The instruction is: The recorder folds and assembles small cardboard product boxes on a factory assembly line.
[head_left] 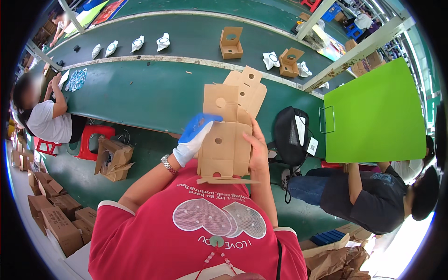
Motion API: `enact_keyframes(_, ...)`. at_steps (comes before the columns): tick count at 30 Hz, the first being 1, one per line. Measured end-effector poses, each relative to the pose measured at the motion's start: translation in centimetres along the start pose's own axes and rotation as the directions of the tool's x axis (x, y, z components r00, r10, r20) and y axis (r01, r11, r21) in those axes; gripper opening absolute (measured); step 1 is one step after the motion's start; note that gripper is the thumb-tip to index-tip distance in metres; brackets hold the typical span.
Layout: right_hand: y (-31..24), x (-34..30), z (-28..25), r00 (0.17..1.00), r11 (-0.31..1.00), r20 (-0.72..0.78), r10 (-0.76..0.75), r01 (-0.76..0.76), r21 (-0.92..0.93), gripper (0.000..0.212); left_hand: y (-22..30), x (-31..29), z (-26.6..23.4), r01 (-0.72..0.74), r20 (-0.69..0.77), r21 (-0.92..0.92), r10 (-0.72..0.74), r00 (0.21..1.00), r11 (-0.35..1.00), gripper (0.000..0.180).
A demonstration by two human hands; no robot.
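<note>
A flat, unfolded brown cardboard box blank (223, 154) with die-cut holes and creases is held up in front of my chest, at the table's near edge. My left hand (195, 133), in a white glove with blue-coated fingers, grips its left side, the fingertips lying over the front. Bare, my right hand (257, 144) clasps the right edge, thumb on the face and the other fingers partly hidden. Just beyond, more flat cardboard blanks (254, 91) lie on the green table (158, 93), partly covered by the held one.
A conveyor belt (196, 44) beyond the table carries open small boxes (232, 43) and several white wrapped items (163, 42). Right of my hands sits a black backpack (290, 135), near a large green board (373, 116) and a co-worker (368, 196). Another person (51, 107) sits left.
</note>
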State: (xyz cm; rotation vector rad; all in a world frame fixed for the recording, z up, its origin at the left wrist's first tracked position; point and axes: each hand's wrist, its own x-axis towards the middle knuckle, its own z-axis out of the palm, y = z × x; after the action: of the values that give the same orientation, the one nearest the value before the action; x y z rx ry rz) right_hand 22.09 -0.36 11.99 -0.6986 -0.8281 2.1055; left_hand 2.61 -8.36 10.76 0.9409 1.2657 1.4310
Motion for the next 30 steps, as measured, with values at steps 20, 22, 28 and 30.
enact_keyframes(20, 2.7, 1.1, 2.7, 0.99, 0.991, -0.11, -0.09, 0.1, 0.087, 0.042, -1.1, 0.8, 1.9, -0.107, -0.19, 0.02, 0.109, 0.976, 0.994, 0.04)
enact_keyframes(22, 3.8, 0.8, 2.3, 0.989, 0.995, -0.117, -0.089, 0.094, 0.035, 0.041, -2.9, 0.7, 1.0, -0.022, -0.166, 0.082, 0.035, 0.985, 0.996, 0.036)
enact_keyframes(28, 6.8, 0.1, -0.4, 0.935, 0.856, 0.135, -0.328, 0.355, -0.377, 0.042, -2.9, -0.1, -0.5, -0.192, 0.044, 0.274, 0.187, 0.981, 0.942, 0.026)
enact_keyframes(30, 5.9, 0.0, -1.3, 0.985, 0.989, 0.116, -0.125, 0.133, -0.064, 0.05, -2.5, -0.4, -2.1, -0.309, 0.189, 0.395, 0.252, 0.949, 0.865, 0.027)
